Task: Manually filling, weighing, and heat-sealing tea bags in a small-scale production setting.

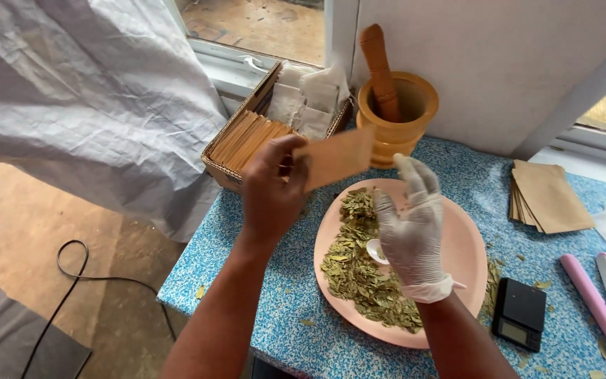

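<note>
Left hand (271, 186) holds envelope (338, 158); gloved right hand (412, 224) beside.

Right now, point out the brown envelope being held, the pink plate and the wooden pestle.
brown envelope (338, 156), head view, middle of its face
pink plate (466, 247), head view, bare right part
wooden pestle (378, 64), head view, mid-handle

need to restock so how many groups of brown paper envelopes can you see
3: a row of brown paper envelopes in the cardboard box, a loose stack at the table's right by the wall, and one held in the bare left hand. More may be hidden.
</note>
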